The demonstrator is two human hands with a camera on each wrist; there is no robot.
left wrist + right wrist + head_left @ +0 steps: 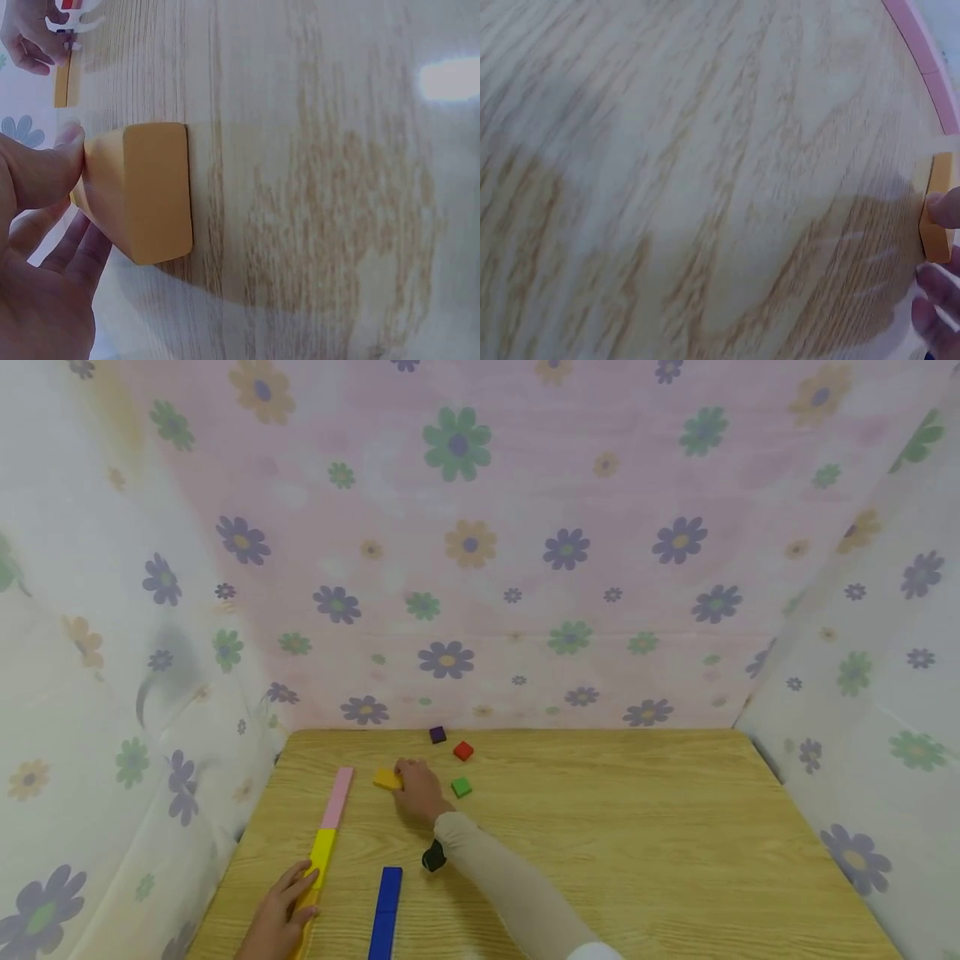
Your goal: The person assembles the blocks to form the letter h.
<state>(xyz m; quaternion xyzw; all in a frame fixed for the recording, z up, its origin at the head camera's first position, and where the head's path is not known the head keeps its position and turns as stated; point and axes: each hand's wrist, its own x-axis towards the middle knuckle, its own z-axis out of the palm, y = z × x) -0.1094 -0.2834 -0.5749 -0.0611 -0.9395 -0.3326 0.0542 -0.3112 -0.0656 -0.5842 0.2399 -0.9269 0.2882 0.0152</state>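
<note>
Left hand [279,917] gripping near orange block [156,193]; far orange block [386,778] pinched by right hand [420,792]

Going left to right on my head feed. Far left: white cloth wall [90,760], flower print. Next, my left hand, low in view, laid along a line of blocks. From the left wrist feed I get its grip as narrow: thumb on one side of the near orange block, fingers on the other; that block sits on the wood-grain table [637,860]. In the same line, yellow block [324,850] touches the orange one's far end, fingertips over that join; then pink strip [337,797], end to end with the yellow. My right wrist feed shows a seam across the pink.

Next over, blue strip [386,906], two pieces end to end, well apart from the coloured line. Beyond it, the far orange block, right of the pink strip's far end, its right end in my right hand. Grip is narrow there too, thumb on the block. Black device [433,857] at the right wrist.

Then dark purple block [437,735] near the table's back edge, green block [461,787] just beside the right hand, red block [463,750] between those two in depth. Beige sleeve [510,881] crosses low. Pink floral backdrop [517,510] behind everything.
</note>
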